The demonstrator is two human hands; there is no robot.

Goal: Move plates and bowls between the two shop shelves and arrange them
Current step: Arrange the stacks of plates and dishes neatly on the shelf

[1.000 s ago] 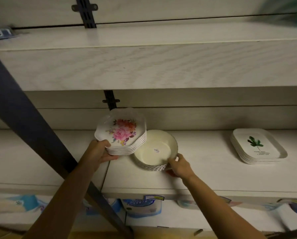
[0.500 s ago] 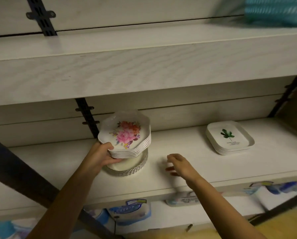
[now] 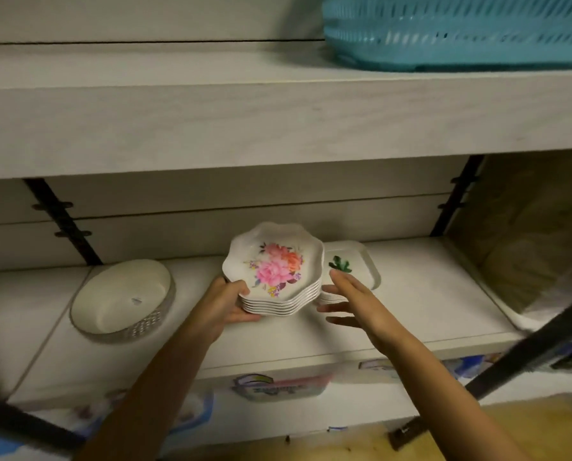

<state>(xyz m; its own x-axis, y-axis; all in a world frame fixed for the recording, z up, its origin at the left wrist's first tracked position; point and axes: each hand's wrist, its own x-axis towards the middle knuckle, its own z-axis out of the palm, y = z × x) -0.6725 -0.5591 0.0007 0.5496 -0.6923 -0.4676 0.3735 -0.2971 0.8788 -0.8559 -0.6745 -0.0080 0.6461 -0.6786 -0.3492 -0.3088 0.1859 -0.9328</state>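
Left hand (image 3: pixel 226 302) grips floral plates (image 3: pixel 274 271) stack, above shelf (image 3: pixel 411 294) | right hand (image 3: pixel 354 301) open, just right of stack | bowl (image 3: pixel 121 299) left of stack | leaf trays (image 3: pixel 361 264) behind-right

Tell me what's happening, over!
Left hand holds flower plates. Right hand open, empty. Leaf plates close behind.

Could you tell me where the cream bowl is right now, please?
The cream bowl sits alone on the lower shelf, left in the head view, well clear of the flowered plates.
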